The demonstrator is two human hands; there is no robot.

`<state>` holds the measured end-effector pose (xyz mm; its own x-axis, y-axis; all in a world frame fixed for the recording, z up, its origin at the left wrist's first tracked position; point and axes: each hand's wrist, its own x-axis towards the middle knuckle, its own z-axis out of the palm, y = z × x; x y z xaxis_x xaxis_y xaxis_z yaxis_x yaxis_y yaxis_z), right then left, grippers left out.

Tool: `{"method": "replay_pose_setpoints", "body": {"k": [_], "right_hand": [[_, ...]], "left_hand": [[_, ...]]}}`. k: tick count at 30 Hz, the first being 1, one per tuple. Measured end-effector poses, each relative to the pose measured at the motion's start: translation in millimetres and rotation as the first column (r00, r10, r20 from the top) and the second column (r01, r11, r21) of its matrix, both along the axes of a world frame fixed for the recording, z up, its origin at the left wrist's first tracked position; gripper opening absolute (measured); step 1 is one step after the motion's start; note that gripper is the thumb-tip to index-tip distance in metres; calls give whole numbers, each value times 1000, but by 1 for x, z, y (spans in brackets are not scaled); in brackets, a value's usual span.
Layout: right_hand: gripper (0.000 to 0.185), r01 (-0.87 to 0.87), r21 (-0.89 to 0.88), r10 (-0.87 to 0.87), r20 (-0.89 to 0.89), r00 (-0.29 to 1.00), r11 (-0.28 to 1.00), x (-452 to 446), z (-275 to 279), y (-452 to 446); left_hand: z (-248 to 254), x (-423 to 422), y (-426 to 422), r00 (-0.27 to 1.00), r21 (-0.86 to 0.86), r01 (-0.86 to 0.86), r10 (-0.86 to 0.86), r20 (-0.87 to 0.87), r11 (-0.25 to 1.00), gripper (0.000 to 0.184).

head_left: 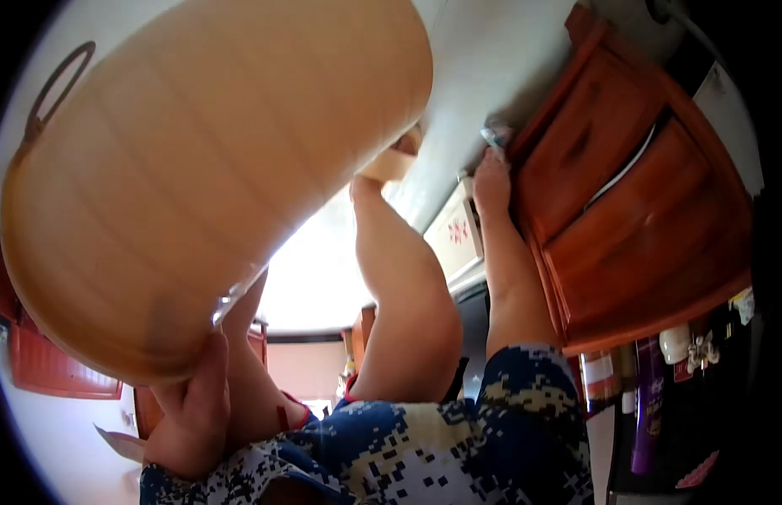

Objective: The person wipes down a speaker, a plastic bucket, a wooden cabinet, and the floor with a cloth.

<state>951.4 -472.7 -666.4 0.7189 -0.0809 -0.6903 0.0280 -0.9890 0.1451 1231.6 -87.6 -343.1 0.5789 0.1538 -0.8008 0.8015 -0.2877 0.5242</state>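
Across the left and far part of the scene: one large tan ribbed container [214,160], tilted, interior out of view; loop handle [63,84] at far left, unheld.

Left hand [202,400]: at near left, clasped on the near edge of the container, thumb along the outer wall, remaining fingers largely hidden.

Right hand [492,185]: arm stretched far, well apart from the container; apparently grasping a small glossy item [496,135], possibly crumpled film, exact hold too small to tell.

Surroundings: red-brown wooden cabinet [635,194] just beside the right forearm; white panel with red flower [457,231] left of the same arm; bent bare leg [408,311] at centre; purple tube [648,404] at near right.

Hazards, by judgement:
1. Swing or roll of the container: likely from a one-sided hold on a broad, tilted body; no second hand in support.
2. Knock against the bent leg: from any rightward swing, given little room.
3. Loss of the small glossy item: from a slick surface and hold at full reach.
4. Scrape of the right forearm: from cabinet edge close alongside.
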Motion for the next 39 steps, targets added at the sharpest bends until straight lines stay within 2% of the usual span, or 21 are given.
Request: {"method": "replay_pose_setpoints", "body": {"k": [1,4,6,9,10,11,13,14,17,19,22,26,29,30,31,33,34,35,36,37,39], "right_hand": [[31,143,97,-156,152,976,985,3,14,17],[34,88,134,-110,166,980,987,57,25,28],[37,75,151,-95,131,987,986,73,55,29],[39,135,-202,-45,395,917,970,113,54,27],[40,266,-149,-195,372,908,952,93,37,21],[42,508,-121,-449,326,832,853,88,29,25],[46,870,-113,-849,194,492,479,74,16,36],[51,821,-218,-793,219,568,528,74,8,48],[53,819,-287,-791,237,563,497,72,7,56],[55,809,-293,-785,227,576,509,68,5,55],[58,803,-306,-792,194,578,511,70,4,54],[64,759,-277,-725,232,648,589,59,4,66],[60,754,-366,-830,-108,547,545,62,6,94],[58,864,16,-861,-72,503,503,29,-11,102],[50,897,58,-899,19,438,438,28,-10,108],[48,979,198,-982,173,-82,-47,31,-10,102],[39,871,334,-890,158,-428,-360,38,-3,100],[31,648,461,-691,99,-716,-606,46,-1,95],[29,368,620,-466,4,-885,-693,36,-15,82],[29,48,723,-216,-141,-966,-689,29,-31,66],[31,-60,723,-137,-211,-968,-689,29,-52,35]], "left_hand": [[4,-3,-1,1000,14,-21,20,16,1000,52],[-7,-25,13,994,-173,64,-48,94,983,50],[-3,-29,8,992,-166,100,-85,90,981,49],[-10,-26,0,982,-140,186,-178,64,973,45],[-11,-25,-1,974,-126,226,-222,51,966,44],[-12,-26,-3,965,-112,261,-257,47,959,42],[-13,-28,-7,943,-86,332,-332,17,939,39],[-13,-22,-5,943,-51,333,-332,29,941,37],[-12,-19,-20,945,5,324,-324,53,946,32],[-11,-15,-30,959,-30,283,-282,29,959,29],[-9,-8,-38,925,-63,373,-376,-51,926,24],[-13,-15,-34,938,-97,345,-347,-6,934,22],[-15,-15,-34,933,-135,358,-356,40,924,24],[-14,-15,-34,940,-147,341,-339,34,929,25],[-16,-15,-35,946,-152,323,-321,39,934,26],[-19,-13,-35,923,-118,385,-382,49,915,29],[-17,-12,-35,910,-108,416,-413,44,903,30],[-16,-11,-32,911,-144,410,-412,18,901,31],[-17,-8,-28,913,-180,402,-409,2,898,32],[-18,-6,-26,913,-213,396,-408,-14,893,32],[-17,-7,-25,905,-171,422,-426,18,890,33]]}}
